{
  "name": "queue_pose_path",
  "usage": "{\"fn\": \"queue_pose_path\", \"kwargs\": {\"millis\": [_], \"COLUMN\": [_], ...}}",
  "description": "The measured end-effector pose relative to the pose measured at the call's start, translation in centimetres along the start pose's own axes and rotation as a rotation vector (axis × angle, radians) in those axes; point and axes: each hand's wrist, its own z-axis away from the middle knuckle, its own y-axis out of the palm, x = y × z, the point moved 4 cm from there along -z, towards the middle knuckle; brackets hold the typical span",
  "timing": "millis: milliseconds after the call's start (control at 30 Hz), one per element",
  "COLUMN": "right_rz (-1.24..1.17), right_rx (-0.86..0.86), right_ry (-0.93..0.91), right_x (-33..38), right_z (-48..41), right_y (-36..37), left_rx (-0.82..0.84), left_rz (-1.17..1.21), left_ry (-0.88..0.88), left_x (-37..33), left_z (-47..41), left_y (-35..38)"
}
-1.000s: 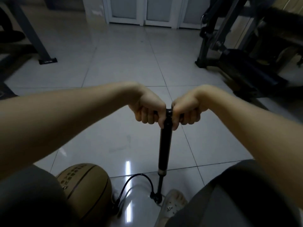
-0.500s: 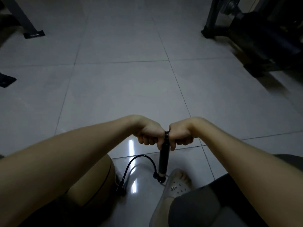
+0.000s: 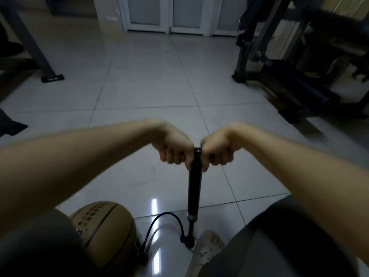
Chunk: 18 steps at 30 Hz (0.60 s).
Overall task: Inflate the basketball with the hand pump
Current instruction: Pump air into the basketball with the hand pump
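Pump (image 3: 194,188) upright on tiled floor (image 3: 139,96), left hand (image 3: 175,149) and right hand (image 3: 218,150) each curled tight round its crossbar handle, hose (image 3: 167,213) looping from its base to basketball (image 3: 103,230) resting at lower left.

Bare floor (image 3: 149,92) tiles run from the hands to the doors (image 3: 179,15), the widest way through. A dark exercise machine (image 3: 289,82) walls off the right side; a slanted metal leg (image 3: 40,56) stands at the left. Close in, room is tight: the pump (image 3: 194,186) stands upright between the knees, the basketball (image 3: 107,226) sits just beside the left knee (image 3: 40,246), the hose (image 3: 165,218) arcs from ball to pump base, and a shoe (image 3: 207,248) sits right at that base. Between ball and pump a narrow strip of tile shows under the hose.
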Motion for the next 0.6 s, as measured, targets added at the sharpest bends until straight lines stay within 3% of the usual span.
{"fn": "queue_pose_path", "kwargs": {"millis": [133,600], "right_rz": [-0.002,-0.033], "right_rx": [-0.053,0.021], "right_ry": [-0.026,-0.018], "right_x": [0.5,-4.5], "right_z": [2.0,-11.6], "right_y": [-1.4,6.5], "left_rx": [-0.051,0.011], "left_rz": [-0.020,0.034], "left_ry": [0.046,0.017], "left_x": [-0.9,4.9], "left_z": [1.7,-12.7], "left_y": [-1.5,4.7]}}
